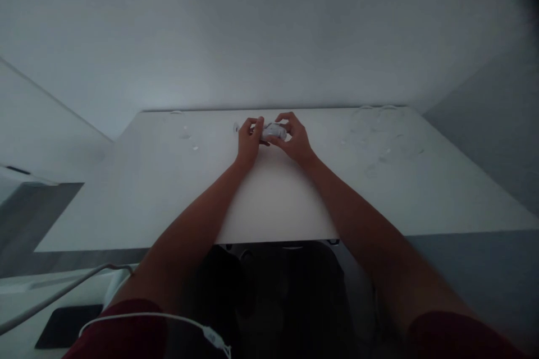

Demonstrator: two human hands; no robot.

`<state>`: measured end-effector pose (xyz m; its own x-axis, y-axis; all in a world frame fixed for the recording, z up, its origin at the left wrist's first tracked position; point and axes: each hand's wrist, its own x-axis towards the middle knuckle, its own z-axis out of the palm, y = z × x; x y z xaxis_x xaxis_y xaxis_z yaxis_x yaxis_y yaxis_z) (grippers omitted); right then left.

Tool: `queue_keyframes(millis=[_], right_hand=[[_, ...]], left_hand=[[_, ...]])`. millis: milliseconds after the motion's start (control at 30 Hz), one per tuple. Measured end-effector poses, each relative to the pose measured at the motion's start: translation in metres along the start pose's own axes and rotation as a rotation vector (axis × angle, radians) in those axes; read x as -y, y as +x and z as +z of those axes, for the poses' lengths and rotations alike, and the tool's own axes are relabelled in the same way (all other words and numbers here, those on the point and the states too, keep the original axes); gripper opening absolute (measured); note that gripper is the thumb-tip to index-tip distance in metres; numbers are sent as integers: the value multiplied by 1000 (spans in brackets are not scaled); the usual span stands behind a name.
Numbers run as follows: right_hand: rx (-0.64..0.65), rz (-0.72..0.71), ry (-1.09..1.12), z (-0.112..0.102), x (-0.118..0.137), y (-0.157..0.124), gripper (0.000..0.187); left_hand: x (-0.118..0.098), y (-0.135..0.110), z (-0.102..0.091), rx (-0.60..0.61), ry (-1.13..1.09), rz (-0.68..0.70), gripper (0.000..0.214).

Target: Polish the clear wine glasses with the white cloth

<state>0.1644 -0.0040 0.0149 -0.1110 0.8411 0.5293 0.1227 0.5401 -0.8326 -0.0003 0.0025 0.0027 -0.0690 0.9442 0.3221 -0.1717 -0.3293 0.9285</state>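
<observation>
Both of my hands meet over the far middle part of the white table (278, 202). Between them is a small, rounded, pale grey object (273, 131), too dim to name its kind. My left hand (250, 137) grips its left end, thumb on top and fingers curled. From the right, my right hand (295, 139) pinches the same object between thumb and fingertips. A small pale round piece (236, 128) lies just left of my left hand.
Several small clear or whitish pieces (385, 154) are scattered on the table's right side. A few more small pieces (195, 148) lie on the left. A wall stands behind the table. White cable (168, 315) crosses near my left sleeve; a flat black object (65, 326) is at lower left.
</observation>
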Motion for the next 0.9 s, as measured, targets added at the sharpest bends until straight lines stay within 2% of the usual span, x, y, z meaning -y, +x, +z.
queue_keyframes(millis=[133, 233, 300, 467, 600, 700, 767, 900], right_hand=[[-165, 142, 133, 5, -19, 3, 66], [-113, 165, 167, 3, -25, 4, 59], [-49, 106, 156, 0, -22, 4, 58], [16, -70, 2, -7, -9, 3, 56], [131, -163, -123, -5, -2, 1, 52], [148, -166, -59, 0, -6, 1, 61], [107, -136, -23, 1, -13, 3, 70], [-29, -3, 25, -6, -26, 8, 69]], left_hand=[[-2, -1, 3, 127, -17, 164, 59], [-5, -2, 4, 165, -5, 225, 67], [-7, -2, 5, 111, -21, 156, 63], [-11, -3, 4, -80, -2, -41, 51], [-13, -3, 3, -140, 23, -132, 53], [-12, -4, 4, -103, -57, -75, 44], [-11, -5, 5, -28, -131, -35, 39], [-10, -7, 7, 105, -154, -32, 56]])
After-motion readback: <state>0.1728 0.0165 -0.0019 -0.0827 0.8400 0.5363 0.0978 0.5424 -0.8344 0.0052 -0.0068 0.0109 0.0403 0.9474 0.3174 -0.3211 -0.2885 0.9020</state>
